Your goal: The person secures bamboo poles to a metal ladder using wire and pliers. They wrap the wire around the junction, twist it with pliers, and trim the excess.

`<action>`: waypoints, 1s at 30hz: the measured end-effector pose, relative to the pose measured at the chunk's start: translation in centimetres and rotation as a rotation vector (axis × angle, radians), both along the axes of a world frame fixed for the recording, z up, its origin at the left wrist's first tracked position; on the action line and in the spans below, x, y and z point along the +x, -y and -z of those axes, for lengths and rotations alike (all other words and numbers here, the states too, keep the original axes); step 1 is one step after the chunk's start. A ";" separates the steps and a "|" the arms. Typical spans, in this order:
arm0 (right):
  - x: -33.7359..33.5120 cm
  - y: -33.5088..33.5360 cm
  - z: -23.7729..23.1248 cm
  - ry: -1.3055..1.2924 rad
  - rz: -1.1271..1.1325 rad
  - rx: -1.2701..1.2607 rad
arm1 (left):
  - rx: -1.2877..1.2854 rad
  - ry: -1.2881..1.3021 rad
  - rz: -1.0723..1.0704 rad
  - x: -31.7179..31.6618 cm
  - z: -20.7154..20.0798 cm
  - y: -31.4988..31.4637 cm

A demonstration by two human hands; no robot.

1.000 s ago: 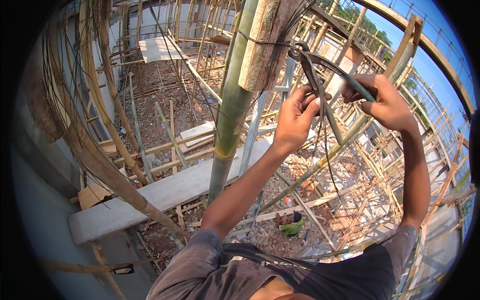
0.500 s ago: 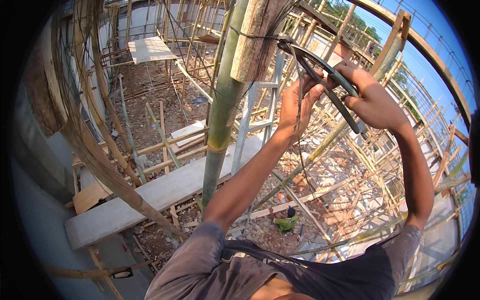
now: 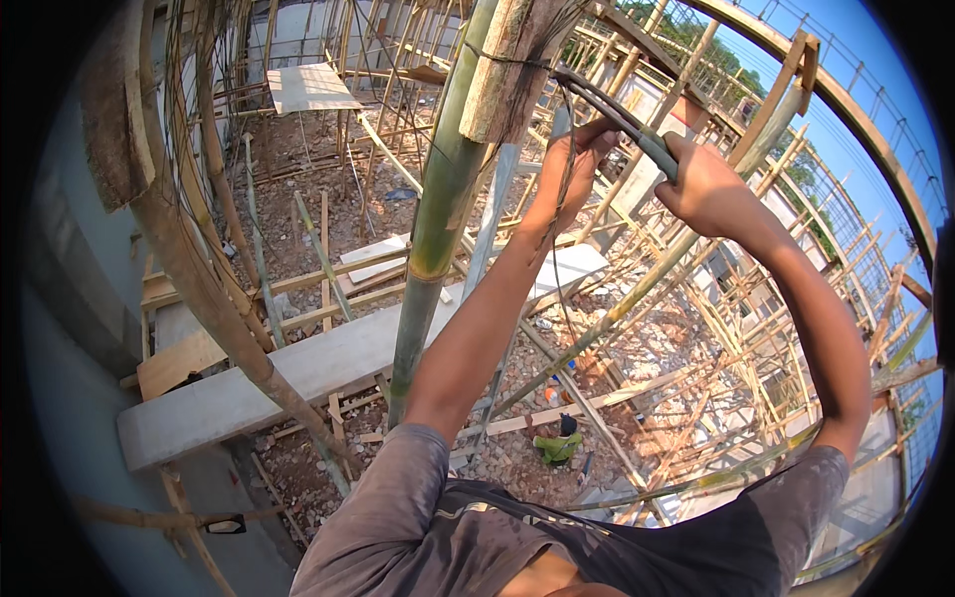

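Observation:
My right hand [image 3: 711,189] is closed round the grey-sleeved handles of a pair of pincers [image 3: 622,117]. The handles are pressed together. The jaws sit at a dark tie wire [image 3: 507,60], which loops round a green bamboo pole [image 3: 438,214] and a rough wooden post [image 3: 502,75] beside it. Just below the jaws is my left hand [image 3: 569,179], its fingers curled and thumb bent in; what they grip is hard to make out. Loose wire strands [image 3: 557,284] hang down past that palm and wrist.
A long grey plank [image 3: 269,408] crosses below me at the left, near a leaning curved pole [image 3: 224,328] hung with wires. A metal ladder [image 3: 487,224] stands behind the bamboo. Far below, a person in green [image 3: 559,448] is on rubble-strewn ground among bamboo scaffolding [image 3: 786,348].
The pincers' spread handles have come together in my right hand. My left hand has moved off the handles, down and left. The view has shifted slightly.

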State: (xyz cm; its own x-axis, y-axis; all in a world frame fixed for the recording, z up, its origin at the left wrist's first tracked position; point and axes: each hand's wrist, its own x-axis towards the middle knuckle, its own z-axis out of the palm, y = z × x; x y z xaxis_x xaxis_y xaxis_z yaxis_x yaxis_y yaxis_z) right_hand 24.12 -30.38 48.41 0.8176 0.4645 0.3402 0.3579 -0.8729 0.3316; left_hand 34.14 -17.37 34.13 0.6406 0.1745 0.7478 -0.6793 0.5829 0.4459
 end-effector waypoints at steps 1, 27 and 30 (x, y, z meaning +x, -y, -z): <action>0.1 0.8 -0.5 0.117 0.022 -0.060 | -0.045 -0.078 -0.020 -1.6 -0.2 0.3; 2.4 5.2 -4.0 -1.437 -0.205 0.868 | -0.694 0.039 0.637 -3.5 -8.5 4.9; 3.7 6.2 -0.8 -1.586 -0.043 0.960 | -0.561 0.080 0.676 -2.4 -6.6 4.3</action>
